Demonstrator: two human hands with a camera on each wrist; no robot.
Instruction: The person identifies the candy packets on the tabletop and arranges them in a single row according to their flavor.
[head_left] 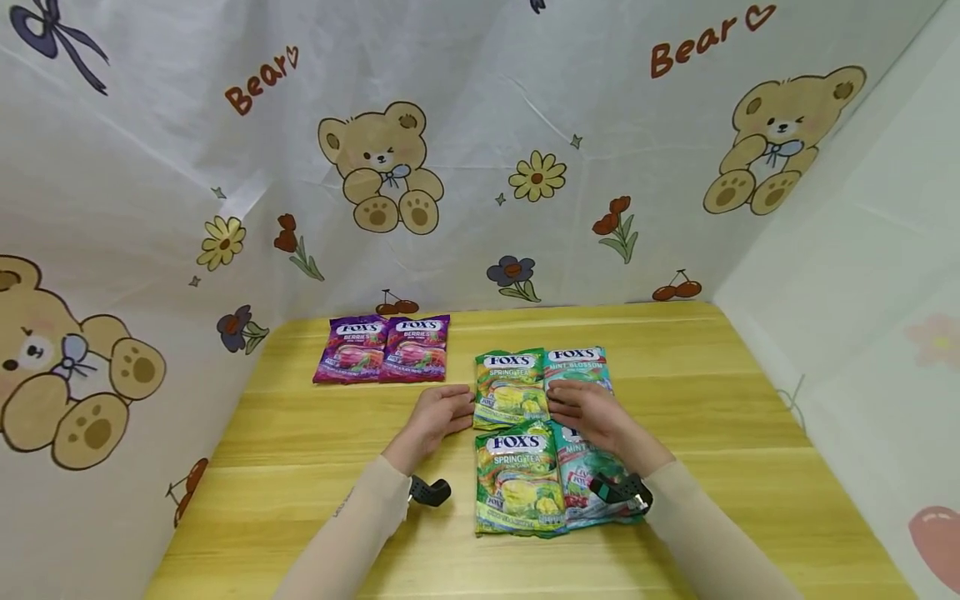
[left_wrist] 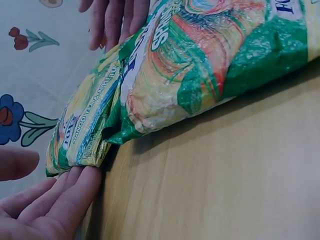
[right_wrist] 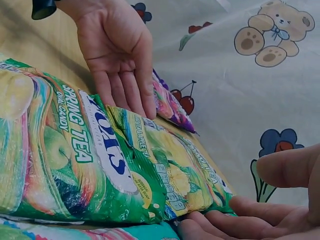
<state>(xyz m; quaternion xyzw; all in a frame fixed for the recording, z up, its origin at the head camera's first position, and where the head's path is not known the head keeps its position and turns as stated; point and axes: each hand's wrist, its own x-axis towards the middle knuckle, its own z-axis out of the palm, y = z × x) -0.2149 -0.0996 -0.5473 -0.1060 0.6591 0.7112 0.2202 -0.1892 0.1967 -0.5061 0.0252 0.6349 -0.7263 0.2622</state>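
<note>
Two green-yellow Fox's Spring Tea candy bags lie one behind the other, the rear bag (head_left: 510, 392) beyond the front bag (head_left: 519, 485). My left hand (head_left: 433, 421) touches the rear bag's left edge with fairly straight fingers, also seen in the left wrist view along that bag's side (left_wrist: 82, 135). From the other side, my right hand (head_left: 592, 414) lies over the rear teal Mint Blossom bag (head_left: 576, 357), fingertips at the rear Spring Tea bag's right edge. A front Mint Blossom bag (head_left: 588, 471) is partly hidden under the right wrist.
Two purple Fox's Berries bags, a left one (head_left: 352, 350) and a right one (head_left: 415, 350), lie side by side at the back left of the wooden table (head_left: 300, 467). A white cloth (head_left: 465, 150) printed with bears hangs behind the table. Both wrists wear black straps.
</note>
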